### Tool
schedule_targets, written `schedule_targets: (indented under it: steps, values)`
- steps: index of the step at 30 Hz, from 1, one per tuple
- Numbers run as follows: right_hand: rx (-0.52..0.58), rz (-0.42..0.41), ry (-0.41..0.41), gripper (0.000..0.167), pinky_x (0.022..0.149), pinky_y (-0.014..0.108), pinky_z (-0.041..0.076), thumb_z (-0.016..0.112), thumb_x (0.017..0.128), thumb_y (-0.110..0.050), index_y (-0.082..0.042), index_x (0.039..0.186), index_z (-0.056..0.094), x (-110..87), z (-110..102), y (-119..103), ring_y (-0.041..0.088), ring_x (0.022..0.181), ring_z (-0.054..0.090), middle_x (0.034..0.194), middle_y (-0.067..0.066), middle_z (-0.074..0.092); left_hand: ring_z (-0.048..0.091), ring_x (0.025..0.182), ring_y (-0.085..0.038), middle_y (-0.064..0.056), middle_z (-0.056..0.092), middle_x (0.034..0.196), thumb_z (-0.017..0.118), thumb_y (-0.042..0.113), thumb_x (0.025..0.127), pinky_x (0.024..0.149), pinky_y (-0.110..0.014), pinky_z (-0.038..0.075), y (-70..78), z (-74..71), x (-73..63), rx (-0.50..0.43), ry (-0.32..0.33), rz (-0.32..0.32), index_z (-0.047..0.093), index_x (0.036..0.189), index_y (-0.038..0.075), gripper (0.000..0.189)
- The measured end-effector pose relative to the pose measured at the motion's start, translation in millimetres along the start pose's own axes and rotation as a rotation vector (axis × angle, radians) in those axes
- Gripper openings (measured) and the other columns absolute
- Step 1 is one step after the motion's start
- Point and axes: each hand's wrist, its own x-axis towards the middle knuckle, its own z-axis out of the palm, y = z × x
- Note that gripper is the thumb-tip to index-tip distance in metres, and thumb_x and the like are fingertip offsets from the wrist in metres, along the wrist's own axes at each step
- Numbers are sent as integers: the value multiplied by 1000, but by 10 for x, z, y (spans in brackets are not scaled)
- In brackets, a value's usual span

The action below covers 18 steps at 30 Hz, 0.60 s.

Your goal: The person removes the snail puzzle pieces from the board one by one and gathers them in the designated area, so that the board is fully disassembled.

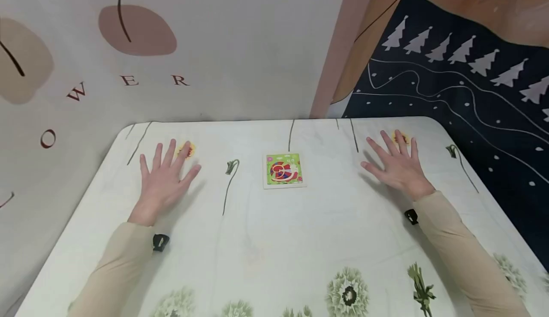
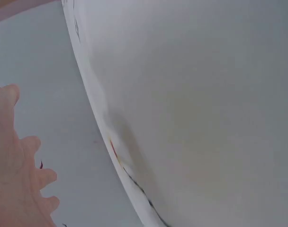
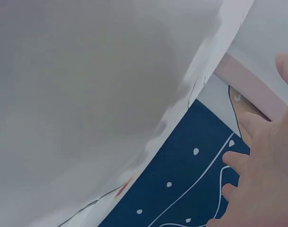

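Observation:
A small square puzzle board (image 1: 284, 170) lies near the far middle of the table, with a green picture of a red and purple snail and a pale frame. To its left, my left hand (image 1: 163, 183) is held over the tablecloth with fingers spread, holding nothing. My right hand (image 1: 399, 167) is likewise spread out on the far right side, also holding nothing. Both hands stand apart from the board. In the left wrist view the left hand (image 2: 16, 165) shows at the left edge, and in the right wrist view the right hand (image 3: 262, 165) shows at the right edge.
The table bears a white cloth (image 1: 274, 240) printed with flowers and stems. Behind it rises a pale wall hanging (image 1: 240, 45) with letters and leaf shapes. A dark blue cloth (image 1: 450, 97) with white trees hangs at the right. Small black wrist devices (image 1: 160, 242) sit at both cuffs.

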Motion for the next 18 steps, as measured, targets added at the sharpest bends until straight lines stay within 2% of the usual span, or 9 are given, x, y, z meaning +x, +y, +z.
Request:
schedule_targets:
  steps: [6,11,18]
  values:
    - [2,-16,-6,78,102,59,-21,37,93,-64,-17,154,25,-16,10,-80,38,142,-17,159,19,7,-8,144,-38,-17,8,159,32,62,97,103,-61,-18,153,52,23,-5,-11,39,13,157,22,74]
    - [2,-49,1,77,103,62,-16,38,94,-63,-17,154,27,1,11,-149,38,143,-13,158,19,9,-2,144,-39,-17,10,159,32,62,97,104,-61,-15,316,116,67,-11,-35,70,14,157,23,74]
    - [30,-124,23,73,106,61,-8,42,94,-60,-18,152,32,85,53,-305,39,143,-2,155,20,19,1,144,-38,-15,12,159,33,61,97,106,-62,-10,581,187,147,-7,-112,122,15,157,21,73]
